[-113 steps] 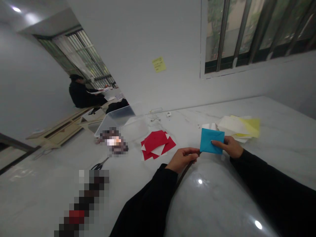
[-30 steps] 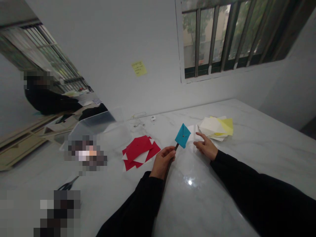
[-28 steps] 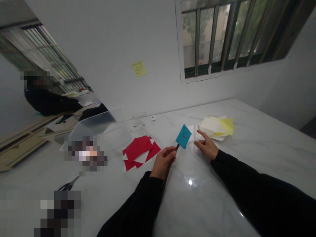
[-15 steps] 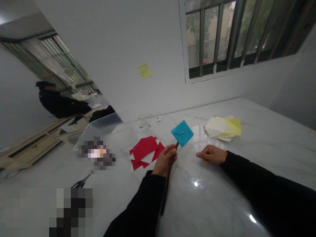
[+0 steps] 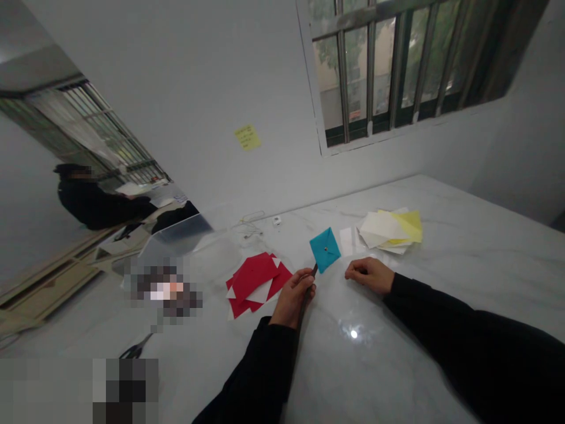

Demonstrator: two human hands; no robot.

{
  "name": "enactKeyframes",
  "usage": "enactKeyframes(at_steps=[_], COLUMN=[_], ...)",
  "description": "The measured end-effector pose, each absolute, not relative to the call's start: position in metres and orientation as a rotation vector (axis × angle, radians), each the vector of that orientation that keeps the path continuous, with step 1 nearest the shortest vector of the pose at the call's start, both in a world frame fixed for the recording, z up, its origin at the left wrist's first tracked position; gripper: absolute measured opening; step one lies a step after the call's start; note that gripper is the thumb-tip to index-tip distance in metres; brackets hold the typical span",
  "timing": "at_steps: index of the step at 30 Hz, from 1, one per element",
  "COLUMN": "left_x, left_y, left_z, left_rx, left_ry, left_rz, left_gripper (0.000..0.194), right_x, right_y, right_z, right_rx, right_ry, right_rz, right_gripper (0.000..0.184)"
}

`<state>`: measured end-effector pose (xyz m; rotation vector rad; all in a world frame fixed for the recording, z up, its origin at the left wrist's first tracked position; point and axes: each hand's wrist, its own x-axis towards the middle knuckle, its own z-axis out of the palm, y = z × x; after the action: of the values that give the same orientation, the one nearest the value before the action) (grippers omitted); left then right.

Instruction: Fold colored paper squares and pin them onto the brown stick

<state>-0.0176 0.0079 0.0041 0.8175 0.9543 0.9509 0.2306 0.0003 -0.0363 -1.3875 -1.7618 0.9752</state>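
Jutting toward one o'clock from the closed grip of the left hand [image 5: 291, 298], a brown stick [image 5: 315, 271] is topped by a blue paper pinwheel [image 5: 323, 259]. The stick is pinched between thumb and fingers, and its lower length is run back toward six o'clock along the left forearm. The pinwheel is held just beyond the grip, with a short piece of stick left visible between the fingers and the paper. Its square is turned onto a corner, and its folds are met at the middle by a small pin [image 5: 325, 249].

At the pinwheel's four o'clock, near but apart from it, the right hand [image 5: 371, 275] is held with fingers curled; whether its grip is fully closed cannot be told. From that hand, white strips [image 5: 351, 240] are seen at eleven o'clock and a loose pile of white and yellow sheets [image 5: 379, 229] at one o'clock, all laid on the marbled worktop [image 5: 375, 377].

Red and white papers [image 5: 253, 282] are overlapped at the left hand's ten o'clock, close by. Well away toward eight o'clock, scissors [image 5: 132, 351] are partly masked by pixelation. At the view's eleven o'clock, a yellow sticky note [image 5: 248, 137] is fixed to the wall [image 5: 198, 106].
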Motion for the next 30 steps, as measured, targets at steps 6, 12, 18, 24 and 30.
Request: enactKeyframes(at_steps=[6,12,18,24,30], left_x=[-0.017,-0.015,-0.014,-0.013,-0.010], left_y=[0.006,0.004,0.004,0.002,-0.007], left_z=[0.003,0.003,0.005,0.008,0.002], left_rx=[0.853,0.843,0.758,0.608,0.637], left_ry=[0.956,0.924,0.881,0.734,0.683], left_rz=[0.933,0.946,0.928,0.898,0.820], left_gripper=[0.044,0.043,0.046,0.044,0.033], right_x=[0.230,0.228,0.219,0.201,0.197], right_y=[0.002,-0.011,-0.034,-0.029,-0.036], right_z=[-0.041,-0.017,-0.003,-0.026,-0.024], right_rx=[-1.437,-1.162,-0.335,-0.755,-0.850], right_ry=[-1.506,-1.372,-1.767,-1.199,-1.353], right_rz=[0.983,1.558,2.587,2.218,2.122], right_gripper=[0.039,0.071,0.057,0.043,0.049])
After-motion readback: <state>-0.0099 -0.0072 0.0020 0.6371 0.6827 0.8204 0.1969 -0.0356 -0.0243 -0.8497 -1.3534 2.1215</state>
